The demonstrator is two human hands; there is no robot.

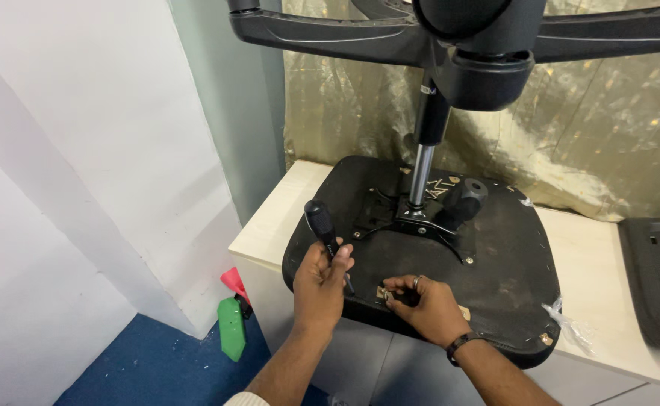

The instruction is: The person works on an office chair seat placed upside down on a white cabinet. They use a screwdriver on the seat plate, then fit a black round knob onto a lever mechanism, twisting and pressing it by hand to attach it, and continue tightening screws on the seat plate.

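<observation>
Gripping screwdriver [322, 229] — left hand [320, 284] — over seat underside [495, 286].

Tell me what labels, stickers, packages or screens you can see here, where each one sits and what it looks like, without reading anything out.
Band label: small pale strip around the upper part of the chair's gas-lift column, text too small to tell.
White markings: scribbled pale marks on the upturned black seat underside, just right of the column's base.
Clear plastic wrap: crumpled scrap on the cream table near the seat's right edge.
No screens or signs in view.
</observation>
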